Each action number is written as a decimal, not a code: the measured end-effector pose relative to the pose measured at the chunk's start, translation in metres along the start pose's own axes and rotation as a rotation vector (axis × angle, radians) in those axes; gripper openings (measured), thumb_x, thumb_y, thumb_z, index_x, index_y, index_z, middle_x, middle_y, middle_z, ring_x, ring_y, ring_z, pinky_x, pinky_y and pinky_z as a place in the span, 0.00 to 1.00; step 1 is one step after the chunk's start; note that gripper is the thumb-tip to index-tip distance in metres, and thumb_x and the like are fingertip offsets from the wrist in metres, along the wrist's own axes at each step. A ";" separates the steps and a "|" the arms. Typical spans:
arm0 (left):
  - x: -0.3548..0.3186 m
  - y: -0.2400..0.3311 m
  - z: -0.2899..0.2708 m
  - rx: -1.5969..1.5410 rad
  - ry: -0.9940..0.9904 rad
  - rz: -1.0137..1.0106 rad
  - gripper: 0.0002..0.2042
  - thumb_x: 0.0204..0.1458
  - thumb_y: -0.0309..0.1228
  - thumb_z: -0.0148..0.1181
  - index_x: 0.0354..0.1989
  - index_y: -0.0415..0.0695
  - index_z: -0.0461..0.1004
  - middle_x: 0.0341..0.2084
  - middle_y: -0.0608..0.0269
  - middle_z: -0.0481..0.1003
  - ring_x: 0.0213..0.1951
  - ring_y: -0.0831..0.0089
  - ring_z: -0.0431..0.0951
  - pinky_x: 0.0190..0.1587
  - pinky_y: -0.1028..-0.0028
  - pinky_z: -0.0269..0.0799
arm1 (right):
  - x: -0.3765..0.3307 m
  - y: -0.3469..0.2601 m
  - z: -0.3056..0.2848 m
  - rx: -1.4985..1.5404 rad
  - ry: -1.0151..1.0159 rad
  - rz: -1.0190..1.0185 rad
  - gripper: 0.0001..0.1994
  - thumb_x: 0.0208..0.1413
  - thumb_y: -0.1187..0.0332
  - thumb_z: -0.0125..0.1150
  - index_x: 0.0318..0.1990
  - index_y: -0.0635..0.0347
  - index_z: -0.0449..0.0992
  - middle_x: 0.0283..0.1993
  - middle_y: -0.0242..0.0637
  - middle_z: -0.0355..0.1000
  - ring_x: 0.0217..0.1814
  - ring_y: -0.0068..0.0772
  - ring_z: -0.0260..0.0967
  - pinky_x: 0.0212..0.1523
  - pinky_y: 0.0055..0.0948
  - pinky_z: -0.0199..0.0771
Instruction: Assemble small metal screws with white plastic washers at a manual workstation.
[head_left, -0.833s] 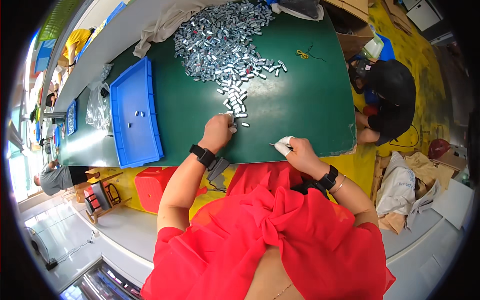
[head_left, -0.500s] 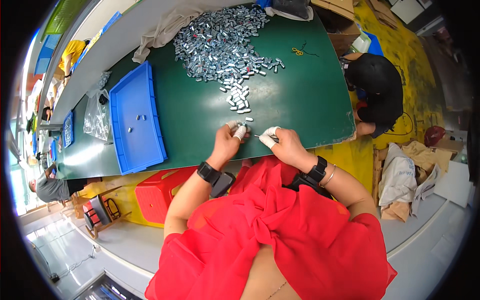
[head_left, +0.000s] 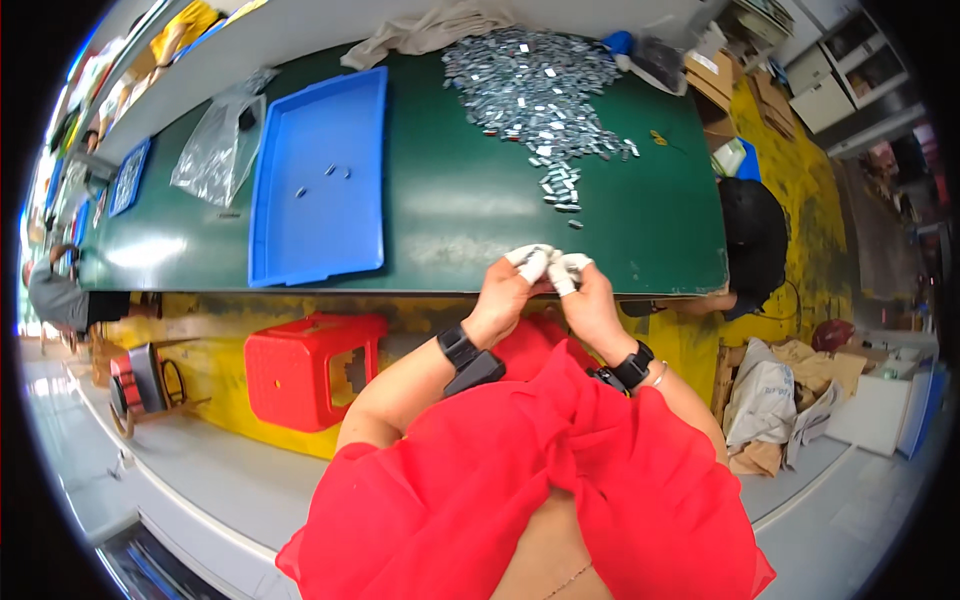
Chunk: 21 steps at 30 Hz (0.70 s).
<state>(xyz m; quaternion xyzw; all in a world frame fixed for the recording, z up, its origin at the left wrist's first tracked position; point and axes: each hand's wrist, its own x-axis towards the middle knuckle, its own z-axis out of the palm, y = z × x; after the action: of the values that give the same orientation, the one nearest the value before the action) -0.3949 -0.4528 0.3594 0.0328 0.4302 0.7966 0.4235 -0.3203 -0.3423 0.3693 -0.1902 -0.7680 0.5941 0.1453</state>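
Observation:
My left hand (head_left: pixel 508 293) and my right hand (head_left: pixel 588 296) are raised together over the near edge of the green table (head_left: pixel 450 215). Their fingertips wear white finger covers and pinch a small metal part (head_left: pixel 549 263) between them; the part is mostly hidden. Both wrists carry black bands. A big heap of small silvery metal parts (head_left: pixel 535 90) lies at the far side of the table, with a trail of loose ones (head_left: pixel 560 185) running toward my hands.
A blue tray (head_left: pixel 318 235) with three small parts lies left on the table, a clear plastic bag (head_left: pixel 215 150) beyond it. A red stool (head_left: pixel 300 365) stands below the table edge. Another person in black (head_left: pixel 752 240) crouches at the right end. Bags and boxes lie at right.
My left hand left the loose parts on the table and came back toward me. Both hands have met above the table's near edge, fingertips together on a small part.

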 end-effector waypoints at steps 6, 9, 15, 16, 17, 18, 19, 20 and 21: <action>-0.006 0.016 -0.003 0.079 -0.023 0.013 0.11 0.57 0.29 0.45 0.45 0.38 0.67 0.39 0.60 0.71 0.41 0.72 0.73 0.43 0.73 0.71 | 0.000 -0.013 -0.004 0.168 -0.073 0.422 0.10 0.57 0.64 0.50 0.32 0.60 0.72 0.23 0.25 0.66 0.18 0.16 0.56 0.20 0.16 0.56; -0.012 0.028 0.000 0.106 -0.183 0.010 0.11 0.58 0.29 0.43 0.45 0.38 0.67 0.39 0.61 0.71 0.41 0.73 0.72 0.44 0.74 0.70 | 0.005 -0.023 -0.006 0.350 -0.184 0.563 0.11 0.58 0.59 0.48 0.33 0.57 0.69 0.20 0.24 0.60 0.14 0.11 0.45 0.13 0.14 0.43; -0.018 0.019 0.012 0.061 0.010 0.047 0.11 0.58 0.32 0.43 0.43 0.39 0.68 0.36 0.64 0.71 0.38 0.77 0.71 0.44 0.75 0.69 | 0.015 -0.024 -0.012 0.363 -0.347 0.542 0.12 0.59 0.57 0.47 0.32 0.56 0.68 0.17 0.21 0.54 0.13 0.11 0.41 0.14 0.14 0.41; -0.019 0.012 0.014 0.034 0.009 0.052 0.11 0.58 0.32 0.44 0.43 0.40 0.69 0.35 0.65 0.71 0.36 0.78 0.70 0.43 0.75 0.68 | 0.016 -0.018 -0.016 0.333 -0.373 0.498 0.12 0.59 0.57 0.46 0.32 0.56 0.68 0.16 0.20 0.53 0.14 0.11 0.40 0.14 0.15 0.40; -0.018 0.006 0.016 0.015 0.035 0.057 0.11 0.58 0.32 0.44 0.43 0.40 0.69 0.35 0.65 0.71 0.36 0.78 0.70 0.43 0.75 0.68 | 0.019 -0.015 -0.020 0.303 -0.402 0.447 0.13 0.60 0.57 0.46 0.31 0.56 0.67 0.16 0.20 0.52 0.14 0.11 0.39 0.14 0.15 0.40; -0.016 0.000 0.017 0.014 0.048 0.082 0.11 0.58 0.32 0.44 0.42 0.40 0.69 0.35 0.65 0.71 0.35 0.78 0.70 0.42 0.75 0.68 | 0.019 -0.015 -0.025 0.292 -0.427 0.460 0.13 0.60 0.57 0.46 0.31 0.56 0.67 0.16 0.20 0.52 0.14 0.11 0.39 0.14 0.15 0.40; -0.015 -0.006 0.019 0.014 0.058 0.107 0.11 0.57 0.32 0.44 0.41 0.40 0.69 0.34 0.66 0.72 0.34 0.79 0.70 0.41 0.76 0.68 | 0.021 -0.018 -0.030 0.306 -0.472 0.513 0.12 0.60 0.58 0.46 0.31 0.56 0.67 0.16 0.20 0.52 0.14 0.11 0.39 0.15 0.15 0.39; -0.014 -0.011 0.020 0.017 0.066 0.134 0.11 0.57 0.32 0.44 0.41 0.40 0.70 0.33 0.66 0.72 0.33 0.79 0.69 0.41 0.76 0.68 | 0.022 -0.021 -0.035 0.321 -0.514 0.563 0.12 0.60 0.59 0.46 0.31 0.56 0.67 0.16 0.20 0.52 0.14 0.11 0.40 0.15 0.14 0.39; -0.015 -0.015 0.021 0.005 0.082 0.141 0.11 0.57 0.32 0.44 0.41 0.40 0.70 0.33 0.66 0.72 0.33 0.79 0.69 0.41 0.76 0.68 | 0.022 -0.022 -0.038 0.334 -0.555 0.613 0.11 0.60 0.59 0.47 0.31 0.56 0.67 0.17 0.20 0.52 0.14 0.12 0.40 0.15 0.14 0.39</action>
<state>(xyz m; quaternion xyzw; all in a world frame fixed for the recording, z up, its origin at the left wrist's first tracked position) -0.3666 -0.4452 0.3663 0.0312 0.4458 0.8240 0.3482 -0.3253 -0.3043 0.4005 -0.2161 -0.5795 0.7543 -0.2204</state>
